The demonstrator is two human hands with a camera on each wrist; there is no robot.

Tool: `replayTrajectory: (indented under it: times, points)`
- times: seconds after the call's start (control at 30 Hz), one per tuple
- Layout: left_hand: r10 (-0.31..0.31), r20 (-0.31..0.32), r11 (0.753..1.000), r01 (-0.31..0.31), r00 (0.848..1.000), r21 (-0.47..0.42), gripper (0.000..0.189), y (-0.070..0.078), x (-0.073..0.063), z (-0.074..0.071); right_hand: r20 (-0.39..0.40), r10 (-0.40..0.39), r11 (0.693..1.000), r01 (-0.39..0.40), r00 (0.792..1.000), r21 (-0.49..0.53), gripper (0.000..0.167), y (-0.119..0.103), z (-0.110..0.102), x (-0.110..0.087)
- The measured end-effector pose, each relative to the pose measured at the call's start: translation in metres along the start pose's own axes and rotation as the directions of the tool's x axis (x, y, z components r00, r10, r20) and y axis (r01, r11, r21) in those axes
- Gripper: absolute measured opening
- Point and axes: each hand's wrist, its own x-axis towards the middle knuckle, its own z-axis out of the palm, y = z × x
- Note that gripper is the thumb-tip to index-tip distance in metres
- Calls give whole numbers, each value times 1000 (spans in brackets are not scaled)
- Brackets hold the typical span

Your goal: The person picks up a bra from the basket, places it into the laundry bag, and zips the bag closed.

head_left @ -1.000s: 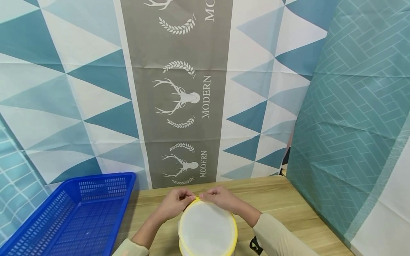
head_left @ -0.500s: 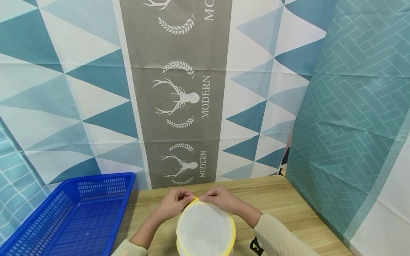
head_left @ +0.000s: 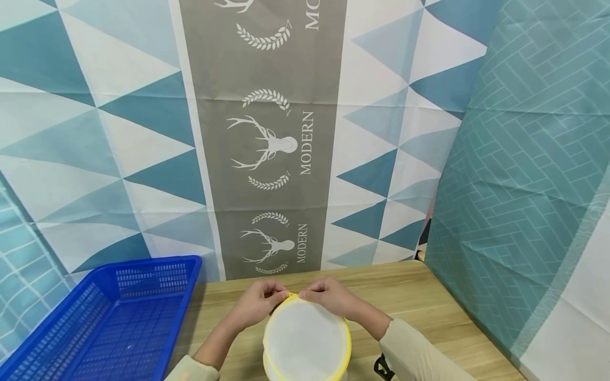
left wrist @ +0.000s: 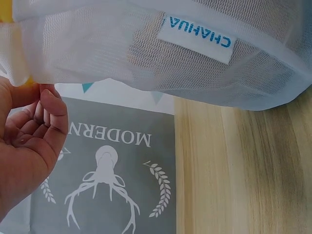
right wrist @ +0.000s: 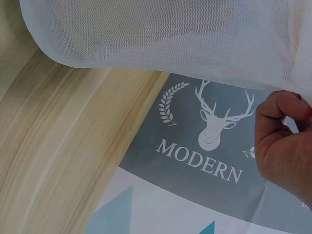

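Observation:
A white mesh laundry bag (head_left: pixel 307 341) with a round top and yellow trim stands upright at the front of the table. In the left wrist view its mesh side (left wrist: pixel 102 48) bears a white label (left wrist: pixel 197 39) with blue letters. My left hand (head_left: pixel 257 304) pinches the yellow edge at the far side of the top, thumb against forefinger. Just right of it, my right hand (head_left: pixel 331 296) pinches the same edge. Between the two thumbs a short stretch of yellow edge shows. From the right wrist, the hand (right wrist: pixel 287 136) has its fingers curled at the mesh.
A blue plastic basket (head_left: pixel 188 312) with slotted walls stands on the left. The wood-grain table (head_left: pixel 395 296) runs back to a patterned cloth (head_left: pixel 271 190), and a green cloth (head_left: pixel 514 174) hangs along the right. A black strap piece (head_left: pixel 383 367) shows by the right sleeve.
The bag's round top has shifted very slightly left. Both hands keep their pinch on its yellow edge at nearly the same place.

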Motion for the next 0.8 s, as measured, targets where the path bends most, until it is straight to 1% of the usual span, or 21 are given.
replayTrajectory:
  times: [0.3, 0.53, 0.7, 0.8]
  points:
    - [-16, -14, 1000, 16, 1000, -8, 17, -2, 1, 2, -4, -11, 1000, 11, 1000, -3, 28, 2, -3, -3]
    - [-22, -21, 1000, 22, 1000, -15, 19, -1, 0, 1, 0, 5, 1000, -5, 1000, 20, 31, 3, -2, -1]
    - [-16, -15, 1000, 16, 1000, -13, 20, 0, 1, 2, 23, 13, 999, -14, 1000, 48, 31, 2, 0, 2]
    - [-7, -13, 1000, 7, 1000, 8, 18, 0, 2, 3, 38, -1, 999, 0, 999, 45, 31, 1, 2, 3]
